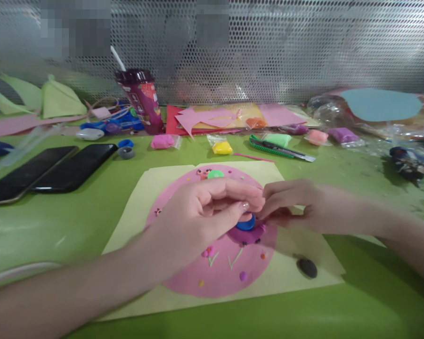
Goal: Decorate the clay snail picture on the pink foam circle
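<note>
My left hand (212, 207) reaches over a pink paper circle (183, 278), its fingers curled together and the thumb drawn close to them. My right hand (297, 202) meets its fingertips from the right with a closed pinch. Whatever lies between the fingers is hidden or too small to name. Just beneath the fingertips sits a blue round cap-like piece (245, 223) on a purple clay shape (249, 234). A clay flower (208, 251), thin green strips and small coloured dots decorate the circle. Partly behind my left hand is a bright green round piece (215, 174).
The circle lies on a yellow sheet (134, 301), with a dark clay lump (307, 268) at right. Beyond are a green utility knife (279, 148) with its blade out, clay packets including a yellow one (222, 148), and a drink cup (141, 101). Two phones (76, 169) lie left.
</note>
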The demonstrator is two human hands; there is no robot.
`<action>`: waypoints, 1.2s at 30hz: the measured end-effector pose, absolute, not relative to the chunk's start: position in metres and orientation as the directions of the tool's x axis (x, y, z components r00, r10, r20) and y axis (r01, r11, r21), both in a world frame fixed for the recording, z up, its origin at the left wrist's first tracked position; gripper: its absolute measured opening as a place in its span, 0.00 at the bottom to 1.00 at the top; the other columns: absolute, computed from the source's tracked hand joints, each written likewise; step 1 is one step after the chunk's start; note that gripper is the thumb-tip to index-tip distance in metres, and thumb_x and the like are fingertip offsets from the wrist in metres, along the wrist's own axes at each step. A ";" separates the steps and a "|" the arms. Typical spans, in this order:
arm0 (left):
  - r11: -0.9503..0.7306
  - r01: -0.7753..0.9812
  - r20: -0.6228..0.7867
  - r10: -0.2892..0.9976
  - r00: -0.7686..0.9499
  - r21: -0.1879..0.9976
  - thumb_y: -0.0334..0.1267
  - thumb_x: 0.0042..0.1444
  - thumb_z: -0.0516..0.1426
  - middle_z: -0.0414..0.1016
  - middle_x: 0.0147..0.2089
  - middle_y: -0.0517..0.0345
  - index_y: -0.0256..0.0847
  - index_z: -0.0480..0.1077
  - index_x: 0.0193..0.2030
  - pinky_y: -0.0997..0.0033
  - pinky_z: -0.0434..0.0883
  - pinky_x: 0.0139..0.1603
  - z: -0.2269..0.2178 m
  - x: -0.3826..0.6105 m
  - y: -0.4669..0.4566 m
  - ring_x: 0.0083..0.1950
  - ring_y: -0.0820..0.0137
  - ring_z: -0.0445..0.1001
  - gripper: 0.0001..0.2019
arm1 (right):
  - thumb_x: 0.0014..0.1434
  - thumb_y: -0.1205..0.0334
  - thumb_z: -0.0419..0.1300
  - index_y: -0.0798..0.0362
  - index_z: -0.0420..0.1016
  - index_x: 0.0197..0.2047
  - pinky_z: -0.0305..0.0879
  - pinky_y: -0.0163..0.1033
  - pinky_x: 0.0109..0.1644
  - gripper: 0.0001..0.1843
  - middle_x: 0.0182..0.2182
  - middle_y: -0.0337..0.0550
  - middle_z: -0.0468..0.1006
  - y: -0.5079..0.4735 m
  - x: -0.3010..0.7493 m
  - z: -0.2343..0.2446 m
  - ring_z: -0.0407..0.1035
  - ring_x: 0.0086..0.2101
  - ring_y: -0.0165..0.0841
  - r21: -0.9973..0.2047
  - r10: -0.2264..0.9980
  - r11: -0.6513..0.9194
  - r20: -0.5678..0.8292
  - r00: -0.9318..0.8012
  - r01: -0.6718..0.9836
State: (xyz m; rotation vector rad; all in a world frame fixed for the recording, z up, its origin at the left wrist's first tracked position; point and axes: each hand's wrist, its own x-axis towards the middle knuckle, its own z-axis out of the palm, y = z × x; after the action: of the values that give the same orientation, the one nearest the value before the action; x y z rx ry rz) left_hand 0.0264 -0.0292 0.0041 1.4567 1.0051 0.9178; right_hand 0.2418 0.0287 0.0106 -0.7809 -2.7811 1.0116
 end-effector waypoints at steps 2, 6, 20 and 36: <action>-0.046 0.091 0.012 0.939 0.343 0.995 0.27 0.56 0.55 0.80 0.40 0.66 0.42 0.76 0.38 0.86 0.73 0.40 0.004 0.027 -0.030 0.40 0.77 0.78 0.09 | 0.58 0.71 0.53 0.50 0.76 0.43 0.66 0.36 0.47 0.14 0.43 0.42 0.75 0.029 0.242 0.009 0.70 0.41 0.31 -0.614 0.483 0.661 -0.091 -0.871 0.431; -0.033 0.092 -0.001 0.940 0.341 0.995 0.26 0.56 0.55 0.80 0.40 0.66 0.42 0.76 0.38 0.88 0.73 0.40 0.004 0.027 -0.029 0.40 0.78 0.78 0.10 | 0.57 0.71 0.54 0.52 0.76 0.43 0.65 0.36 0.48 0.14 0.43 0.43 0.74 0.029 0.242 0.007 0.69 0.42 0.31 -0.614 0.465 0.675 -0.076 -0.882 0.409; -0.029 0.083 -0.002 0.937 0.350 0.996 0.26 0.57 0.55 0.80 0.40 0.68 0.42 0.76 0.39 0.95 0.71 0.38 0.003 0.025 -0.030 0.40 0.82 0.77 0.10 | 0.57 0.73 0.53 0.51 0.76 0.44 0.66 0.35 0.47 0.15 0.43 0.42 0.75 0.028 0.242 0.009 0.70 0.42 0.31 -0.602 0.478 0.672 -0.092 -0.873 0.431; -0.014 0.055 -0.006 0.936 0.351 0.998 0.26 0.56 0.55 0.80 0.39 0.66 0.42 0.76 0.37 0.85 0.73 0.42 0.000 0.026 -0.029 0.41 0.77 0.78 0.10 | 0.55 0.74 0.55 0.50 0.75 0.44 0.68 0.35 0.43 0.16 0.42 0.43 0.75 0.028 0.244 0.007 0.70 0.40 0.30 -0.627 0.464 0.681 -0.031 -0.885 0.378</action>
State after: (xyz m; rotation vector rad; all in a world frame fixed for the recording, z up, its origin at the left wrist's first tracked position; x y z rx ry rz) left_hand 0.0260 -0.0287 0.0003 1.4019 0.9777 0.9157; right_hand 0.2439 0.0278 0.0068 -0.6948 -2.7587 0.9850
